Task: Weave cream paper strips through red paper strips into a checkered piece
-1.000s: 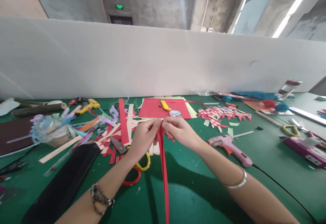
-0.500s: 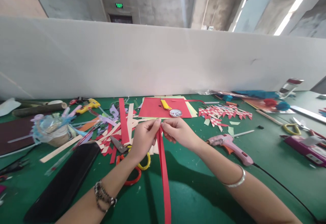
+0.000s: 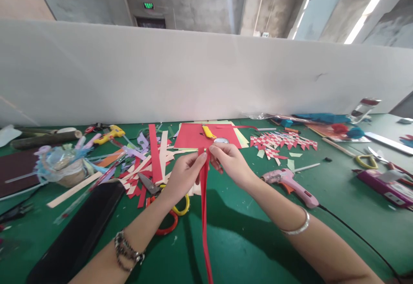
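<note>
A long red paper strip (image 3: 204, 215) hangs down toward me from between both hands, its upper end showing just above the fingertips. My left hand (image 3: 185, 173) pinches it between thumb and fingers. On the other side, my right hand (image 3: 229, 163) has thumb and forefinger closed on the strip's top edge. Below my left wrist lie scissors (image 3: 182, 205) with red and yellow handles, partly covered by the forearm. Beyond the hands, a yellow cutter (image 3: 209, 132) and a round tin (image 3: 221, 140) rest on red paper sheets (image 3: 190, 135).
Paper strips (image 3: 155, 152) and scraps are heaped at left, near a black case (image 3: 77, 228) and a yellow glue gun (image 3: 111, 134). To the right are a pink glue gun (image 3: 292, 185) with a cord, red-and-white woven paper pieces (image 3: 284, 141) and a purple tool (image 3: 383, 187). A white partition (image 3: 206, 77) stands behind.
The strip's top end now sticks up above my fingers, and its hanging part has turned and looks narrower. My right hand has shifted slightly up and right. The view has moved a little.
</note>
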